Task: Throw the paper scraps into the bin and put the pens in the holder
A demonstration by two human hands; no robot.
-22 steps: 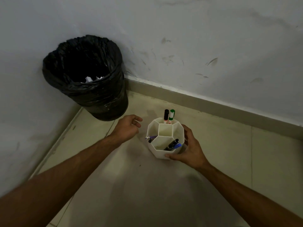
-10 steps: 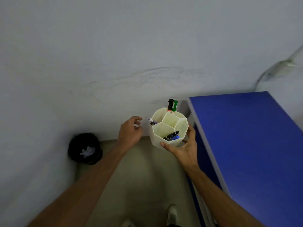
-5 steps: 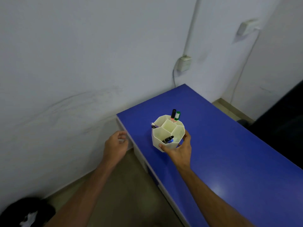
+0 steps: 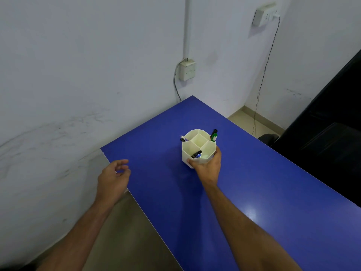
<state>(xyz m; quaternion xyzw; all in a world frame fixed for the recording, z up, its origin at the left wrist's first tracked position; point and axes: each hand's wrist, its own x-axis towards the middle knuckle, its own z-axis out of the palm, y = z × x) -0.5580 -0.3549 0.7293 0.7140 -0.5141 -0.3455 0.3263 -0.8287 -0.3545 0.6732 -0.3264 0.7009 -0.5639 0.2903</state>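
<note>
A pale wall (image 4: 88,65) fills the space beyond and to the left of the grip, carrying a socket box (image 4: 187,69) with a cable hanging from it, high above the grasped thing. A second socket (image 4: 264,15) sits higher and further right, with a thin wire dropping from it to the floor. A dark, bulky shape (image 4: 332,124) stands to the right of the grip; what it is cannot be told.

The blue table (image 4: 254,192) lies under the grip and stretches away from it toward the far corner and back toward the near right. The tan floor (image 4: 121,231) shows down to the left of it, beneath the left forearm.

The right hand (image 4: 207,166) is clasped round the near side of the white pen holder (image 4: 198,147), thumb on its left face and fingers round its right. The holder stands upright over the middle of the table; whether its base touches the top cannot be told. It is split into honeycomb cells.

The left hand (image 4: 113,178) hangs well to the left of the grip, over the table's left edge, fingers loosely curled and holding nothing.

Just above the thumb, a black and a blue pen (image 4: 197,154) lean in the nearest cell. On the far right side, a green marker (image 4: 214,136) and a black one stick up. On the far left, a purple pen tip (image 4: 183,138) pokes out.
</note>
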